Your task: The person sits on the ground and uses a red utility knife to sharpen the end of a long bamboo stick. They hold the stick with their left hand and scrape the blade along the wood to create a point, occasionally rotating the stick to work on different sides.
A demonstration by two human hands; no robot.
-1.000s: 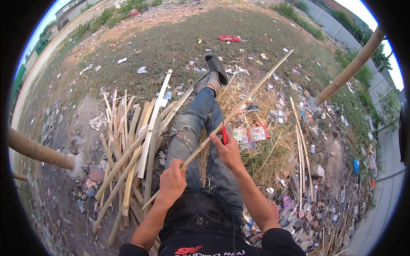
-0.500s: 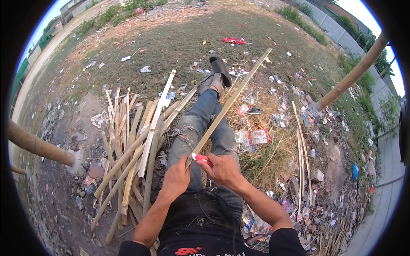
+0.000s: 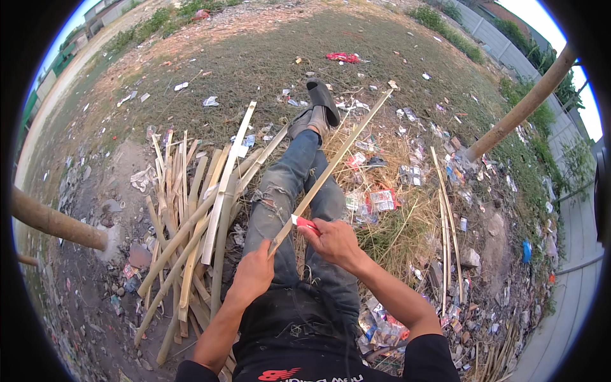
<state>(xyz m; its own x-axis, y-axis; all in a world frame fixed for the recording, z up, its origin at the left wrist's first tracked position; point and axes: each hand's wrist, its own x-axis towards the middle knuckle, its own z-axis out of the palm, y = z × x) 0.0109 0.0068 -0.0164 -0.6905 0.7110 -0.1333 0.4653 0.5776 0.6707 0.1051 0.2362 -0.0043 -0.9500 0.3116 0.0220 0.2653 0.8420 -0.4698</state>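
I see a long wooden strip (image 3: 347, 150) slanting across the jeans-clad legs (image 3: 270, 207), red tool (image 3: 308, 224) against it;
left hand (image 3: 252, 276) closed round the strip's near part; right hand (image 3: 337, 243) clasping the red tool, pale tip at the strip just beyond the left hand; far end points up-right past the shoes (image 3: 323, 102), ground contact I can't tell; stick pile (image 3: 184, 247) left of the legs.
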